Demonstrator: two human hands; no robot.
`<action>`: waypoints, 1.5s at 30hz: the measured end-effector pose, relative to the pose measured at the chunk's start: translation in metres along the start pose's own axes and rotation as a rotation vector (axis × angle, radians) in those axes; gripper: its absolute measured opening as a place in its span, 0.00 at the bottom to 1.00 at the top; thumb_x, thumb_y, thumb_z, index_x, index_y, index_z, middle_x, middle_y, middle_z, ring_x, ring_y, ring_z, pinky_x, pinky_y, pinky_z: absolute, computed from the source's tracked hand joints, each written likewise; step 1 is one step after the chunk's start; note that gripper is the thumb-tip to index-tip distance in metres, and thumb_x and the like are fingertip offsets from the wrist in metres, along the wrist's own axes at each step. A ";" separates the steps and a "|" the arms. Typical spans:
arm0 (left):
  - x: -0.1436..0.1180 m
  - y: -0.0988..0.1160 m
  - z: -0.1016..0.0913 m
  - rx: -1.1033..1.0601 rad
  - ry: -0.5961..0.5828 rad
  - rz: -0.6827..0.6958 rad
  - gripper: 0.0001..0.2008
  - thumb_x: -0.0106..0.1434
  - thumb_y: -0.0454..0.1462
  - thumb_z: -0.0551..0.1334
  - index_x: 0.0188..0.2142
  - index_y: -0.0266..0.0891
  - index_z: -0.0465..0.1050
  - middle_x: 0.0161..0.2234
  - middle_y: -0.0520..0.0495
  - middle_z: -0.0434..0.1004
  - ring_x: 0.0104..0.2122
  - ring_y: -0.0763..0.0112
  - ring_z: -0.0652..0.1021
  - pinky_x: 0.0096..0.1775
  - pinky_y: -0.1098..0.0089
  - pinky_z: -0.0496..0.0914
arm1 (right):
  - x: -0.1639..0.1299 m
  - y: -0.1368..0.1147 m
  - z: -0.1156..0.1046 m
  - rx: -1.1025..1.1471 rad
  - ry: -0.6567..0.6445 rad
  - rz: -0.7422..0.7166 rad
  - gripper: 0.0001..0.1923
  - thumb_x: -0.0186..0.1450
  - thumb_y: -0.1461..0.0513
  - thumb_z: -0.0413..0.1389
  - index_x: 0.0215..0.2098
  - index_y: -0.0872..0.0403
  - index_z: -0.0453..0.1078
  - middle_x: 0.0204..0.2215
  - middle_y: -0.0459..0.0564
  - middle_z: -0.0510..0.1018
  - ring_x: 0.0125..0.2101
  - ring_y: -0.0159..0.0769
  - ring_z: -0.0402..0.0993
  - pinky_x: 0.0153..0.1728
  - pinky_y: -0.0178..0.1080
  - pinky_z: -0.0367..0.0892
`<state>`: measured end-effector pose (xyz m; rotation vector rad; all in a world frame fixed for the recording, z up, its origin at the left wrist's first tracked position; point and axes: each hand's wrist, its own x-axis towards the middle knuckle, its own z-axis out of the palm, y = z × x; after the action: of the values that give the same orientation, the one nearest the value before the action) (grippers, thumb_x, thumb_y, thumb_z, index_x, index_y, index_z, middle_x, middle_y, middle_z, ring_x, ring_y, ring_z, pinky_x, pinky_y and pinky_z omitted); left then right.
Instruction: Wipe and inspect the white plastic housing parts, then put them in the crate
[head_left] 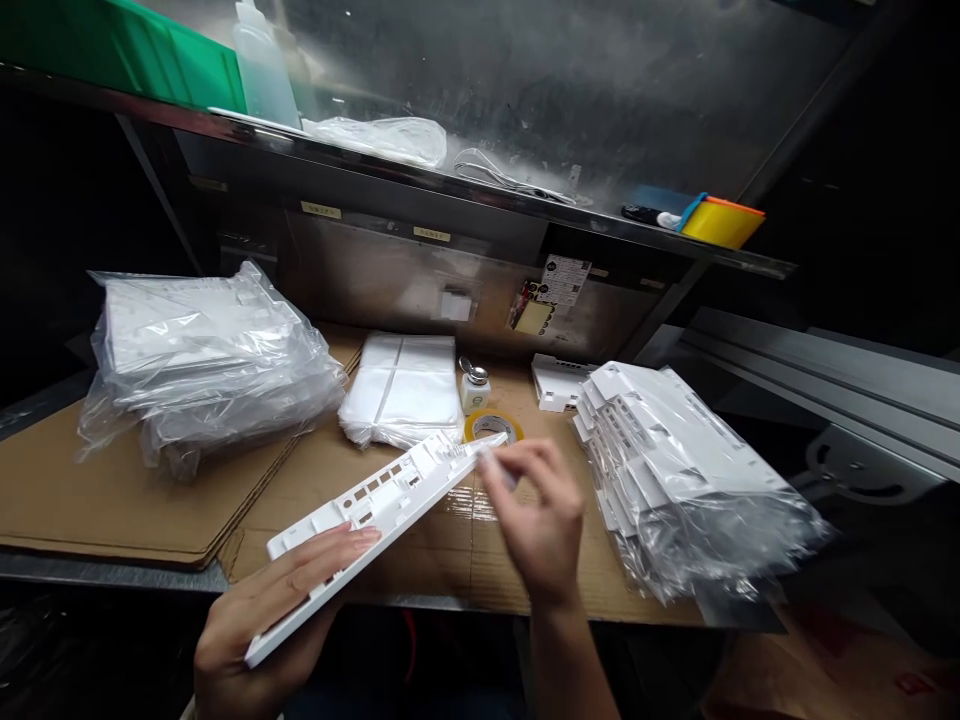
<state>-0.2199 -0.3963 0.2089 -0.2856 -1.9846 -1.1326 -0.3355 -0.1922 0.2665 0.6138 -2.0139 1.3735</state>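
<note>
My left hand (274,600) is wrapped round the near end of a long white plastic housing (401,500) with a row of square cut-outs. The housing is held tilted above the cardboard, its far end pointing up and to the right. My right hand (544,510) is at that far end, fingers pinched against the edge. Something small and whitish shows between the fingertips, too blurred to name. Just behind the far end lies a roll of yellow tape (510,420), partly hidden. Near it stands a small white pump bottle (475,390) with a metal top.
Bagged white parts (202,340) are piled at left; a stack of white housings (675,450) in clear plastic stands at right. Flat clear bags (405,385) lie mid-table, another white part (559,380) at the back. The shelf above holds a squeeze bottle (262,70) and a yellow container (721,222).
</note>
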 end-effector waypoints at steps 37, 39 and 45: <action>0.062 -0.001 0.007 -1.415 0.234 -1.251 0.34 0.71 0.46 0.56 0.70 0.28 0.54 0.62 0.26 0.72 0.61 0.38 0.73 0.62 0.41 0.66 | -0.053 0.011 -0.007 0.290 0.014 0.307 0.14 0.67 0.52 0.62 0.45 0.51 0.72 0.37 0.50 0.85 0.36 0.39 0.83 0.39 0.39 0.77; 0.069 0.002 0.001 -1.385 0.324 -1.339 0.31 0.71 0.39 0.55 0.70 0.26 0.54 0.57 0.25 0.77 0.55 0.39 0.79 0.58 0.41 0.71 | -0.057 0.010 -0.008 0.287 -0.124 0.400 0.15 0.68 0.51 0.61 0.46 0.51 0.74 0.35 0.50 0.85 0.31 0.39 0.82 0.33 0.39 0.78; 0.073 0.011 0.009 -1.280 0.508 -1.285 0.32 0.69 0.34 0.57 0.71 0.33 0.54 0.52 0.31 0.81 0.48 0.43 0.83 0.54 0.42 0.75 | -0.060 -0.025 0.008 0.262 -0.242 0.132 0.06 0.66 0.60 0.63 0.42 0.47 0.79 0.42 0.52 0.78 0.34 0.37 0.80 0.25 0.33 0.75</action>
<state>-0.2654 -0.3966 0.2675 0.7145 -0.5615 -2.7947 -0.2787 -0.2066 0.2380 0.8082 -2.1092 1.7311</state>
